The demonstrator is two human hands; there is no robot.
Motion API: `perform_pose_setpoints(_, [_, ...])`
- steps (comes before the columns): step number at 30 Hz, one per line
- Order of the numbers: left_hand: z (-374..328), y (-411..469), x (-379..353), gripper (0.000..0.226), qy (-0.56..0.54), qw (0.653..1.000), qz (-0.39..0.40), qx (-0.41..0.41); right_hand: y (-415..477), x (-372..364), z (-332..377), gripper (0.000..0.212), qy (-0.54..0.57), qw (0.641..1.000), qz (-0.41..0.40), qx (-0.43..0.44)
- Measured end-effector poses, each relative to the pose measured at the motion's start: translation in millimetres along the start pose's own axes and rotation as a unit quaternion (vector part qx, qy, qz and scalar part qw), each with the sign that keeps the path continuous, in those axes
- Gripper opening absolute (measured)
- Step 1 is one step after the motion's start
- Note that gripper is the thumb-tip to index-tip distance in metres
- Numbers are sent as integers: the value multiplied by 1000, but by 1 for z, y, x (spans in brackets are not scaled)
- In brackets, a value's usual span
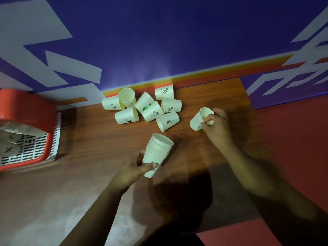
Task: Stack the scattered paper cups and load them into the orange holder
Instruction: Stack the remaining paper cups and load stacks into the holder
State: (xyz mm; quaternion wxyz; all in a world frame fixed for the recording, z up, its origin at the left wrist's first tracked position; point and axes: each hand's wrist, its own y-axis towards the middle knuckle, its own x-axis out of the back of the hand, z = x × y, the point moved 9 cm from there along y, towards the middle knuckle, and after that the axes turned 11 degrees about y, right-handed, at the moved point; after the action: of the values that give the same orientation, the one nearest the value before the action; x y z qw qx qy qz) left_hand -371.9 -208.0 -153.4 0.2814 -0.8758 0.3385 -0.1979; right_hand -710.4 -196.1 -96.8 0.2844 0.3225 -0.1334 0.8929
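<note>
My left hand [134,170] grips the lower end of a stack of several nested white paper cups [157,151], tilted with its open mouth up and to the right. My right hand [215,126] holds a single paper cup [199,119] by its rim, just above the wooden table [88,132]. Several loose cups [142,108] lie on their sides in a cluster at the back of the table, against the wall. The orange holder [30,107] stands at the far left, with cups lying inside it.
A blue wall with pale shapes and an orange stripe [213,75] rises right behind the table. The table's right edge [252,103] borders a red floor. A white slotted panel [39,148] forms the holder's base.
</note>
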Motion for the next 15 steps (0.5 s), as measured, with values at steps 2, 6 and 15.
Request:
perform_pose_setpoints(2, [4,3,10,70,48,999,-15,3,-11,-5,14,7,146,986,33,-69])
perform_pose_setpoints(6, [-1,10,30,58,96,994,-45,-13,-40,-36,47,12,306,932,148,-127])
perform_pose_setpoints(15, [-17,12,52,60,103,991,-67,-49,-75,-96,97,9,306,901,295,-87])
